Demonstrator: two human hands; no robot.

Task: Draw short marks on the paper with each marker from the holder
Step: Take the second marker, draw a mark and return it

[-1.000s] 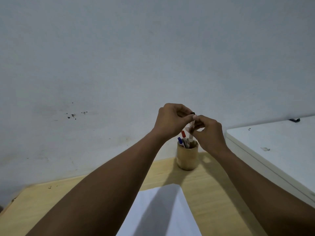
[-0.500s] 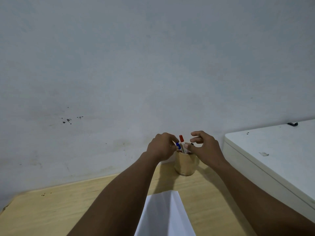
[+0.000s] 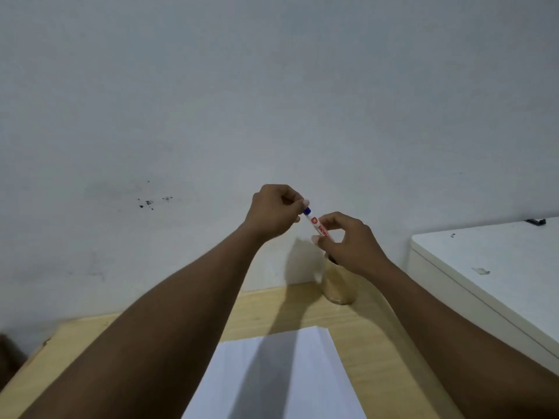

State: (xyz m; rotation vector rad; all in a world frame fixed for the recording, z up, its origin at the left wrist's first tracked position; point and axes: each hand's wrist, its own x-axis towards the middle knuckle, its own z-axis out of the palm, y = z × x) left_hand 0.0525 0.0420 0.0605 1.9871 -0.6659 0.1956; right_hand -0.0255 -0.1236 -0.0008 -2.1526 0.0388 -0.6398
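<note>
I hold a white marker (image 3: 320, 227) with a blue cap and a red label in the air above the wooden holder (image 3: 340, 285). My left hand (image 3: 273, 211) pinches the blue cap end. My right hand (image 3: 348, 241) grips the barrel lower down and hides the holder's mouth, so the other markers are out of sight. The white paper (image 3: 281, 376) lies on the table below my forearms, partly in their shadow.
The light wooden table (image 3: 266, 309) stands against a grey-white wall (image 3: 272, 101). A white cabinet top (image 3: 499, 267) sits at the right, higher than the table, with a small dark object (image 3: 536, 221) at its far edge.
Both hands were at the holder's mouth among the markers half a second ago. Now they have risen with the blue-capped marker between them.
</note>
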